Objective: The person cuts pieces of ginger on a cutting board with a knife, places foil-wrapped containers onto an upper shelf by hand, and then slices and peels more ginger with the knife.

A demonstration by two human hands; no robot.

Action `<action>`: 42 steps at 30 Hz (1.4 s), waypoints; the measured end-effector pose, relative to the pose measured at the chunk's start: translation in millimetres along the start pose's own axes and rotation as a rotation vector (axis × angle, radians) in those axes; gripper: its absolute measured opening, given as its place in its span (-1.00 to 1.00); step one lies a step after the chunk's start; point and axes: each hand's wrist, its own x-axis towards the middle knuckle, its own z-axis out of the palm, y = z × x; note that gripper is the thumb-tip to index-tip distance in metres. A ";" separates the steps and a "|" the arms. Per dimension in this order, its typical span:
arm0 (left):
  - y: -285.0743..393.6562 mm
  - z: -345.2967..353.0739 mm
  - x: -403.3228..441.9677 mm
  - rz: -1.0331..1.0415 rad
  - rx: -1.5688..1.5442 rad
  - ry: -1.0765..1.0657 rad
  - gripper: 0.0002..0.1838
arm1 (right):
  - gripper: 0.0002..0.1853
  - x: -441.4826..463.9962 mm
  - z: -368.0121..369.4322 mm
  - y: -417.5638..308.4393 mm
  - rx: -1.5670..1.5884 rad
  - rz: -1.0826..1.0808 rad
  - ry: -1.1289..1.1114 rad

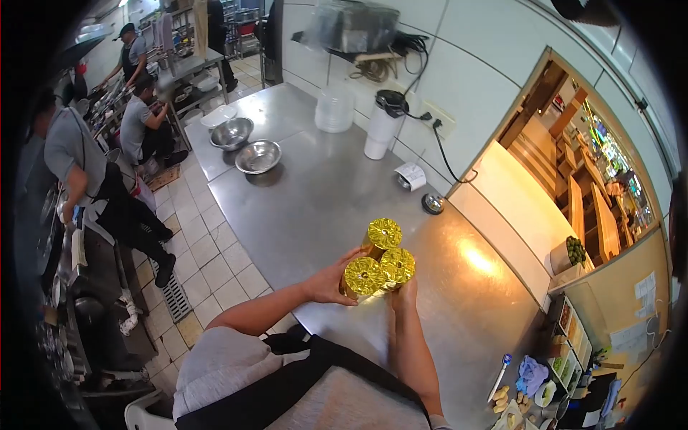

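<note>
Head view: My left hand (335, 278) and right hand (405, 292) clasp three cylindrical rolls (380, 264) in crinkled, shiny gold foil, bunched upright above a brushed steel table (322, 208). Farther along the metal sit two round, polished bowls (245, 145), a stack of clear plastic containers (335, 109) and a white cylinder (381, 127) near the tiled wall (459, 64).
</note>
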 end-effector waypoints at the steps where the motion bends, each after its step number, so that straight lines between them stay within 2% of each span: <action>1: -6.8 -3.1 -6.0 -0.009 0.039 0.035 0.13 | -0.39 2.7 5.9 4.6 -0.019 -0.012 0.000; 2: -11.9 -6.3 -11.8 -0.018 0.075 0.071 0.09 | -0.40 7.8 9.6 9.3 -0.007 -0.024 0.009; 5: -11.0 -20.3 -22.3 -0.255 -0.010 0.122 0.03 | -0.43 28.6 12.7 29.1 0.003 -0.094 -0.026; 7: -16.1 -41.7 -24.5 -0.178 -0.058 0.155 0.00 | -0.47 30.9 16.2 37.3 -0.006 -0.151 0.013; 9: -27.8 -78.8 -26.5 -0.113 -0.046 0.163 -0.02 | -0.52 32.0 2.5 51.8 -0.083 -0.321 -0.061; 12: -34.1 -181.4 -17.1 -0.051 -0.108 0.092 -0.06 | -0.55 14.4 9.5 62.9 0.064 -0.518 0.057; 13: -20.2 -229.0 -9.3 -0.025 -0.029 0.116 -0.09 | -0.55 4.3 13.1 65.8 0.104 -0.561 0.091; 15: 4.6 -323.4 13.5 -0.014 -0.002 0.162 -0.02 | -0.53 -18.2 51.3 60.3 0.160 -0.621 0.168; 17: 8.4 -405.1 48.6 0.145 0.030 0.339 -0.05 | -0.45 -30.1 19.7 82.6 0.064 -0.663 0.245; 20: -2.8 -515.5 126.4 0.384 0.270 0.656 -0.11 | -0.29 -45.1 51.0 93.4 -0.152 -0.698 0.296; 22: -8.0 -572.2 185.4 0.509 0.231 0.769 -0.13 | -0.22 -47.7 74.2 96.4 -0.372 -0.660 0.310; 24: -11.6 -613.8 239.2 0.462 0.236 0.825 -0.16 | -0.21 -45.1 77.2 100.2 -0.496 -0.588 0.445; 26: -21.0 -638.1 291.3 0.431 0.233 0.836 -0.18 | -0.19 -37.1 76.6 104.8 -0.614 -0.545 0.582; 30: -32.3 -641.8 357.5 0.332 0.195 0.767 -0.21 | -0.16 -25.0 105.4 108.9 -0.603 -0.577 0.733; 34: -59.2 -625.5 432.6 0.293 0.213 0.705 -0.21 | -0.14 -23.4 98.5 114.1 -0.624 -0.515 0.807; 37: -71.8 -609.7 476.2 0.327 0.253 0.676 -0.32 | -0.13 -19.0 109.5 114.2 -0.632 -0.594 0.807; 40: -80.3 -599.5 497.6 0.271 0.212 0.528 -0.28 | -0.13 -15.9 107.3 115.9 -0.634 -0.611 0.849; 41: -84.4 -594.1 497.6 0.256 0.186 0.514 -0.17 | -0.13 -16.0 107.8 116.0 -0.636 -0.618 0.865; 42: -81.0 -591.8 492.0 0.234 0.189 0.513 -0.17 | -0.14 -12.7 116.8 113.2 -0.639 -0.622 0.878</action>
